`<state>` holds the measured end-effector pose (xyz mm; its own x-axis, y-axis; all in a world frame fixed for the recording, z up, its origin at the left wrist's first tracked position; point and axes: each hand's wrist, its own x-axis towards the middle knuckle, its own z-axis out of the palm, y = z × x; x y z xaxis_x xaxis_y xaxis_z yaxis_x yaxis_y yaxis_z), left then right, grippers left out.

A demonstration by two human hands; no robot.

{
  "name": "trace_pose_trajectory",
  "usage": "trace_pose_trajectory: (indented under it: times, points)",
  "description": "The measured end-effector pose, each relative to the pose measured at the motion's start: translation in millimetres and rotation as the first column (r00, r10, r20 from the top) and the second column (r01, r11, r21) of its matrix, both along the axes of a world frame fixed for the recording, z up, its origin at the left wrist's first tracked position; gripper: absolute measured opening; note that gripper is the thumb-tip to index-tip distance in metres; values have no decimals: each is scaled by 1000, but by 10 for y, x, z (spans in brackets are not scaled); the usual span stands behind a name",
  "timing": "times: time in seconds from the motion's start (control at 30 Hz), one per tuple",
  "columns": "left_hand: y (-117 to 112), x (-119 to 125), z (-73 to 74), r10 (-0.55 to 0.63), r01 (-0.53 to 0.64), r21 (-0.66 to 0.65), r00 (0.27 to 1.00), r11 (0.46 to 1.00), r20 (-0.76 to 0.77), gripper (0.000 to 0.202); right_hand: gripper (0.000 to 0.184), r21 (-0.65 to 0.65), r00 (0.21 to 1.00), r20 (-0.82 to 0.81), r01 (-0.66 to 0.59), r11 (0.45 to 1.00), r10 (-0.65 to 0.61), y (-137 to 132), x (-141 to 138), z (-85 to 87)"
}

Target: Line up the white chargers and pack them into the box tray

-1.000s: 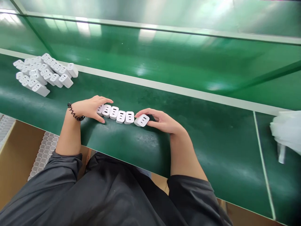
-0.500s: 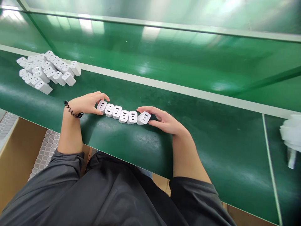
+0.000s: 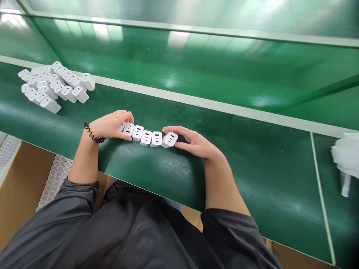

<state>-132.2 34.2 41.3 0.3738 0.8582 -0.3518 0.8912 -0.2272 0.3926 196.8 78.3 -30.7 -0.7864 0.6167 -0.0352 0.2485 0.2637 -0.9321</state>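
A slightly uneven row of several white USB chargers (image 3: 146, 138) stands on the green work surface in front of me, port faces up. My left hand (image 3: 114, 124) is closed round the left end of the row. Its thumb and fingers grip the end chargers and partly hide the outermost one. At the other end, my right hand (image 3: 193, 141) has its fingers and thumb round the last charger (image 3: 169, 139), which leans a little.
More white chargers (image 3: 50, 84) stand bunched at the back left. A pale raised strip (image 3: 196, 101) runs along the rear. Below left, a cardboard box (image 3: 25, 186) holds rows of chargers (image 3: 54, 179). A whitish translucent bundle (image 3: 347, 155) lies at the far right.
My left hand has slid right along the row and now covers most of the leftmost charger. My right hand stays at the right-end charger, and the view has shifted slightly.
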Motion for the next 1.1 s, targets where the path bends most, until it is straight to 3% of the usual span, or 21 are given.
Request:
trace_pose_trajectory:
  times: [0.47, 0.7, 0.83, 0.97, 1.1]
  points:
    - [14, -135, 101, -81, 78, 44, 995, 996, 66, 50, 47, 0, 1000, 1, 2, 1000, -2, 3, -4, 7]
    - [44, -83, 90, -139, 138, 20, 980, 990, 144, 36, 49, 42, 999, 25, -37, 998, 36, -17, -10, 64]
    - [-8, -202, 157, -135, 135, 13, 975, 991, 179, 56, 53, 85, 996, 83, -46, 995, 38, -46, -25, 94]
    - [-11, -286, 62, -38, 37, -64, 999, 997, -9, 93, 64, 136, 988, 150, -54, 989, 34, -89, -65, 95]
    - [49, -175, -127, -69, 65, -67, 996, 996, -60, 85, 64, 212, 980, 198, -19, 977, -24, -156, -153, 94]
